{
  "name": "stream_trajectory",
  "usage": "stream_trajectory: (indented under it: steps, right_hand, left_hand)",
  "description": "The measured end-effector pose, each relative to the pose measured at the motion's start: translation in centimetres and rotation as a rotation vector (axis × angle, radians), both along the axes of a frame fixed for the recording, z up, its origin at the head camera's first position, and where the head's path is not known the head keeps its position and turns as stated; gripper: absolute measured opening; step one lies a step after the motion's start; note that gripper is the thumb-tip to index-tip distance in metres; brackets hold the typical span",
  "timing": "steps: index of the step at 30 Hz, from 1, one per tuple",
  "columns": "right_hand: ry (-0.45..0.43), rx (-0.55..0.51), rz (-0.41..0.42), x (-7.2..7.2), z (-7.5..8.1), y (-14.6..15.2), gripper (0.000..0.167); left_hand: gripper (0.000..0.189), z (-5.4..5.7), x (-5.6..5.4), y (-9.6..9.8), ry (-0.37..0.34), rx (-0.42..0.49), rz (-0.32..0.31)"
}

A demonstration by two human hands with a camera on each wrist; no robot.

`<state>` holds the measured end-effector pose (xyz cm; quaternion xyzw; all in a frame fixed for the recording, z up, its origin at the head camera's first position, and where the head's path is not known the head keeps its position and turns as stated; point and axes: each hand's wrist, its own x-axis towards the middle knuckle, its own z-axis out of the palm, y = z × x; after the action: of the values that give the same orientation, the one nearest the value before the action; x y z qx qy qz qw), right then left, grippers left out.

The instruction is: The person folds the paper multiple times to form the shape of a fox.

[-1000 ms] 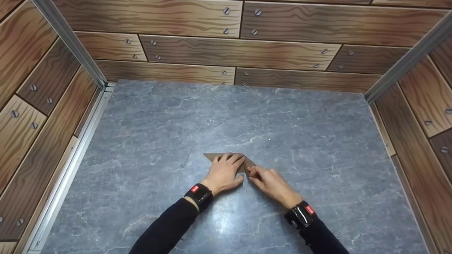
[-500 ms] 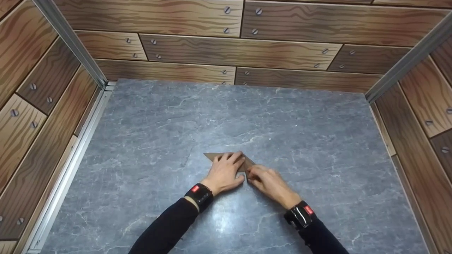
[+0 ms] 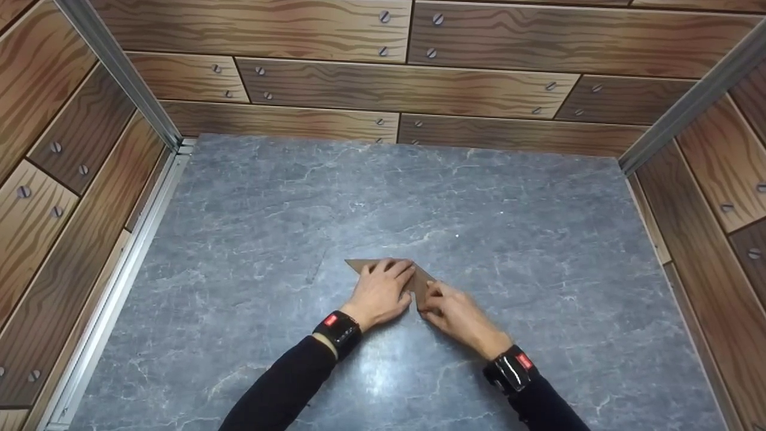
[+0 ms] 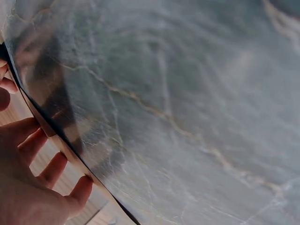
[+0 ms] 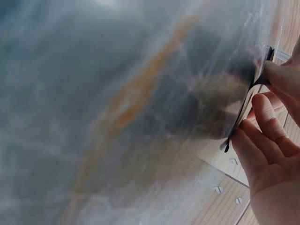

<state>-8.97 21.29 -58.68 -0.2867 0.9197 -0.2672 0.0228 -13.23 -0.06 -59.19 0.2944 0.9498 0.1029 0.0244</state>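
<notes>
A folded piece of brown paper [image 3: 421,280] lies on the grey marbled table, with a pointed corner sticking out at its left and a slanting flap at its right. My left hand [image 3: 378,291] rests on the left part, its fingers spread and pressing it down, and covers much of it. At the right flap, my right hand [image 3: 461,311] pinches the edge between thumb and curled fingers. In the left wrist view the paper [image 4: 70,153] appears edge-on under the left fingertips. The right wrist view shows the thumb and fingers right at the thin paper edge [image 5: 247,99].
The grey marbled table [image 3: 287,197] stretches around both hands. Wood-plank-patterned walls [image 3: 335,84] stand at the back and on both sides, with metal rails [image 3: 116,72] at the corners. A black band [image 3: 339,334] circles the left wrist and another [image 3: 512,366] the right.
My right hand has shifted slightly to the right, its thumb now at the flap's lower corner, and more of the paper's right flap shows. The left hand stays nearly still.
</notes>
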Motion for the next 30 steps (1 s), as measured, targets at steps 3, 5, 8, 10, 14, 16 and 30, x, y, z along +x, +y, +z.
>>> stream_trajectory:
  steps: [3, 5, 8, 10, 14, 16, 30]
  right_hand:
    - [-0.020, 0.014, 0.016, 0.1, 0.0, 0.2, 0.022]
    - [-0.039, 0.022, 0.025, 0.1, -0.1, 0.3, 0.024]
    - [-0.076, 0.029, 0.040, 0.2, 0.0, 0.5, 0.027]
    - [-0.100, 0.025, 0.052, 0.1, 0.1, 0.7, 0.031]
    - [-0.139, 0.020, 0.068, 0.1, 0.3, 0.9, 0.035]
    - [-0.149, 0.021, 0.075, 0.0, 0.4, 1.0, 0.035]
    - [-0.154, -0.035, 0.038, -0.1, 0.4, 1.2, 0.034]
  left_hand:
    - [0.051, 0.0, 0.0, 0.1, 0.023, 0.008, -0.001]
    - [0.050, 0.0, 0.1, 0.1, 0.039, 0.016, -0.003]
    - [0.049, -0.1, 0.1, 0.2, 0.052, 0.028, -0.001]
    - [0.049, -0.1, 0.2, 0.3, 0.059, 0.036, 0.004]
    - [0.050, -0.3, 0.3, 0.4, 0.059, 0.041, 0.016]
    - [0.053, -0.4, 0.3, 0.5, 0.050, 0.031, 0.023]
    - [0.060, -1.2, 0.6, 1.0, 0.096, 0.007, 0.055]
